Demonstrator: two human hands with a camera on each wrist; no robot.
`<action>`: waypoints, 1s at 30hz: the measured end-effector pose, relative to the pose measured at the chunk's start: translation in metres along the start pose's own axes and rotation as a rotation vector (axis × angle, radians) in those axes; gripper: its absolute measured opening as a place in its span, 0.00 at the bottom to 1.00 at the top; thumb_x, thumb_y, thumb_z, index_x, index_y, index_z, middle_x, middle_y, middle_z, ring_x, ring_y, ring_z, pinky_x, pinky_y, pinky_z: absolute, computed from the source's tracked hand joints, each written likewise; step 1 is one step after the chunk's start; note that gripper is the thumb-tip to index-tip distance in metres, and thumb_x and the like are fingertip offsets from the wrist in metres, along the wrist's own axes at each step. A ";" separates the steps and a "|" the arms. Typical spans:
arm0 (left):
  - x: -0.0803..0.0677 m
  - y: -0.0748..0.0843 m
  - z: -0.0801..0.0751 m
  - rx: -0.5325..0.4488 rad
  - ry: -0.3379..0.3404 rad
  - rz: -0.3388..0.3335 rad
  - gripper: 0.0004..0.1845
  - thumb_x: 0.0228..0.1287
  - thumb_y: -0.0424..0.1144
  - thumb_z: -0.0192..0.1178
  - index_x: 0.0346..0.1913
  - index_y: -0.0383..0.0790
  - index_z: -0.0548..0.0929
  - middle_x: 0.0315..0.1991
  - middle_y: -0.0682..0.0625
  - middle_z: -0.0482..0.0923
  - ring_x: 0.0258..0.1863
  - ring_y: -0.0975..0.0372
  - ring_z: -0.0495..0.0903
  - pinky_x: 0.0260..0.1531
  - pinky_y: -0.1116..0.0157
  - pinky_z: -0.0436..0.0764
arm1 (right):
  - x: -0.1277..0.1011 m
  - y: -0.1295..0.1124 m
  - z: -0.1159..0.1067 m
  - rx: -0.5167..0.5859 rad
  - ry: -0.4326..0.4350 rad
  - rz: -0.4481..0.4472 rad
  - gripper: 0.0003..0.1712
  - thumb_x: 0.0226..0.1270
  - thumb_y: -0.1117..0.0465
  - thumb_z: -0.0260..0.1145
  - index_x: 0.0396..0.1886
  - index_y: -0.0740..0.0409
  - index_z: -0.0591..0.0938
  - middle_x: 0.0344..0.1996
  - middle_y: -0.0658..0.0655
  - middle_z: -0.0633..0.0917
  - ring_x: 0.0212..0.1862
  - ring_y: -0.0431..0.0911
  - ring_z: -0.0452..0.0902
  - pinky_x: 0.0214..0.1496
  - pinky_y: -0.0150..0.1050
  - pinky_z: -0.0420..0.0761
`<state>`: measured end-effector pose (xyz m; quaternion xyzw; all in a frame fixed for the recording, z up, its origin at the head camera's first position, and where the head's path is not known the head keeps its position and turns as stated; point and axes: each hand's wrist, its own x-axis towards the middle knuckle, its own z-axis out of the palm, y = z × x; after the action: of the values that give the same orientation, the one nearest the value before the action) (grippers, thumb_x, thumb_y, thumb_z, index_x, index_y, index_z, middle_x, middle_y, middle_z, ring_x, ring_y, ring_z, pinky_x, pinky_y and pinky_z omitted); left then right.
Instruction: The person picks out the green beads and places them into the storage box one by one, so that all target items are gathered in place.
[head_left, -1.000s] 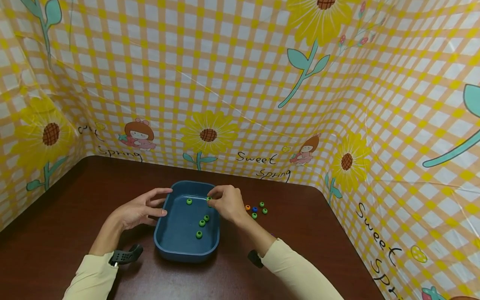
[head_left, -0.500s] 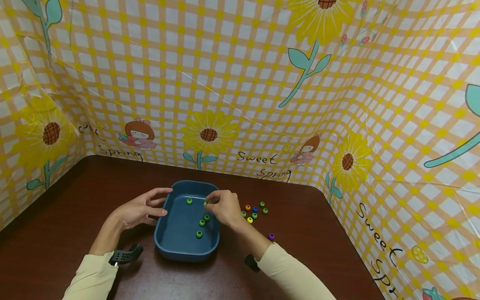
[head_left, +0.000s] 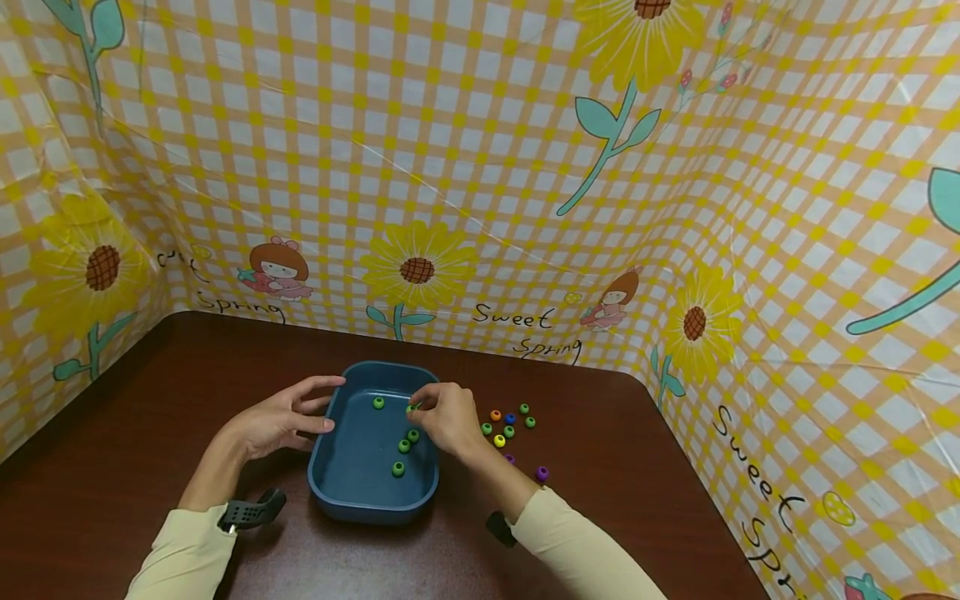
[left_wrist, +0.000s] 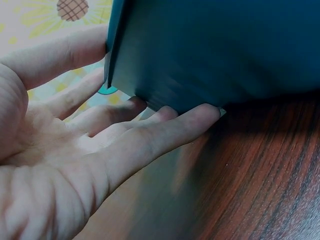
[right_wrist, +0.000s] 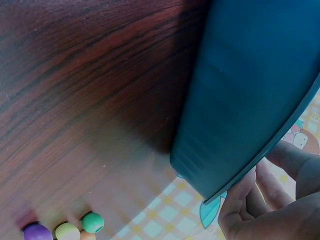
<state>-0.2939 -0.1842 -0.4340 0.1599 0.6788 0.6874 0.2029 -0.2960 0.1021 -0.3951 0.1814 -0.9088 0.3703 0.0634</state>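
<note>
A blue rectangular tray (head_left: 371, 508) stands on the dark table, with several green beads (head_left: 398, 469) lying on its floor. My left hand (head_left: 273, 419) is at the tray's left side, its fingers extended and touching the wall and rim; in the left wrist view the fingertips (left_wrist: 207, 114) lie along the lower edge. Over the right rim reaches my right hand (head_left: 450, 417), thumb and forefinger pinching a green bead (head_left: 410, 410) low inside the tray. The bead is partly covered by the fingers, and in the right wrist view the tray wall (right_wrist: 240, 90) hides it.
Right of the tray lie loose beads: an orange one (head_left: 495, 415), a blue one (head_left: 510, 418), a yellow one (head_left: 499, 441), a purple one (head_left: 542, 473) and several green ones (head_left: 530, 422). A checked, flower-printed cloth (head_left: 480, 167) rises behind the table and along its sides.
My right hand has shifted slightly left and toward me with the green bead, uncovering yellow and purple beads beside its forearm. The left hand and the tray have stayed put.
</note>
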 end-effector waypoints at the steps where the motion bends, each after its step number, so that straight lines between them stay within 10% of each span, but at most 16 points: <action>1: 0.000 0.000 0.000 0.001 0.000 0.000 0.44 0.68 0.31 0.64 0.80 0.39 0.51 0.78 0.27 0.51 0.62 0.39 0.77 0.52 0.39 0.82 | 0.000 0.000 0.000 -0.004 0.002 -0.006 0.08 0.61 0.64 0.74 0.39 0.62 0.90 0.29 0.57 0.90 0.29 0.43 0.83 0.28 0.33 0.81; 30: 0.001 -0.002 -0.002 0.002 -0.004 0.007 0.43 0.69 0.30 0.64 0.80 0.39 0.51 0.78 0.27 0.51 0.64 0.36 0.75 0.53 0.38 0.81 | 0.000 0.001 0.002 -0.030 -0.034 -0.025 0.07 0.60 0.65 0.74 0.38 0.60 0.91 0.31 0.54 0.91 0.35 0.45 0.85 0.32 0.33 0.82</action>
<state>-0.2952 -0.1856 -0.4359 0.1638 0.6788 0.6869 0.2018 -0.2964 0.1013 -0.3973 0.1979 -0.9129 0.3526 0.0555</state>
